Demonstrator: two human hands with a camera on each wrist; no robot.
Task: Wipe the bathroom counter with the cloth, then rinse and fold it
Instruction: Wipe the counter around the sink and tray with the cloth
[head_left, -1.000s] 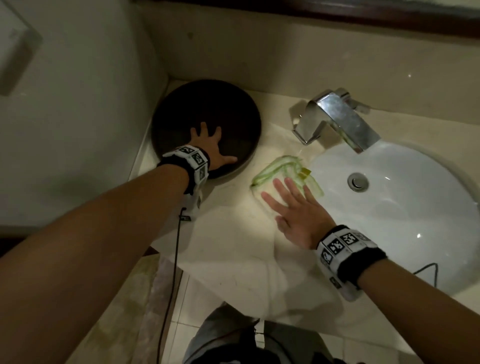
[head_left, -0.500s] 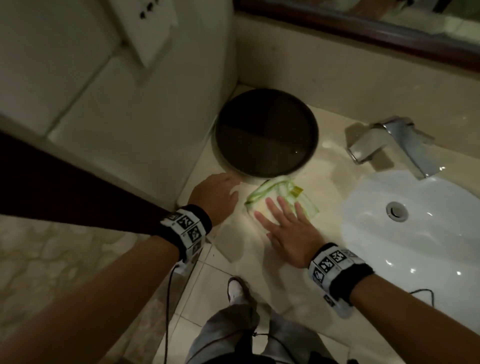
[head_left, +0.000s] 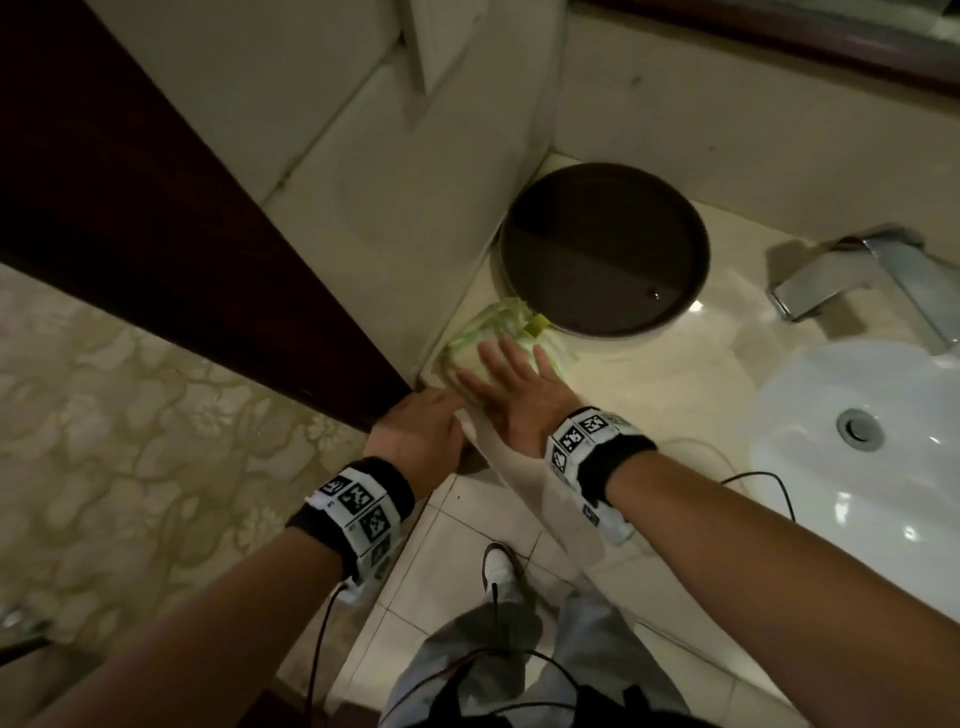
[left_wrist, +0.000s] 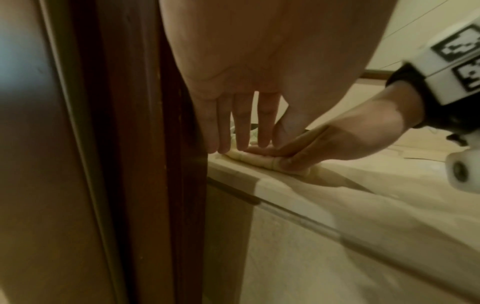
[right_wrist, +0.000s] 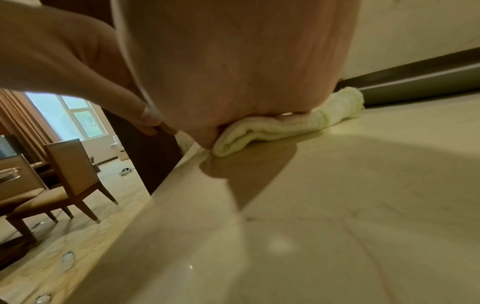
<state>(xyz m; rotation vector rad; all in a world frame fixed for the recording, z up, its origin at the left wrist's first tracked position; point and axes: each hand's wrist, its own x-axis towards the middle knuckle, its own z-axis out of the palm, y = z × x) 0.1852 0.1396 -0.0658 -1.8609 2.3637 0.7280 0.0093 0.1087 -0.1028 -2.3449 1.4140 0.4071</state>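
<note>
A pale green and white cloth lies folded on the cream counter, at its left front corner beside the wall. My right hand lies flat on the cloth with fingers spread and presses it down. In the right wrist view the cloth bulges out from under the palm. My left hand rests at the counter's corner edge, fingers straight, tips touching the cloth's near edge next to the right hand.
A round dark tray stands just behind the cloth. The chrome faucet and the white sink basin are to the right. A dark wooden door frame runs along the left. Tiled floor lies below the counter edge.
The right hand has slid the cloth left from beside the sink to the counter's left corner. The left hand left the dark tray and came down to the front corner edge.
</note>
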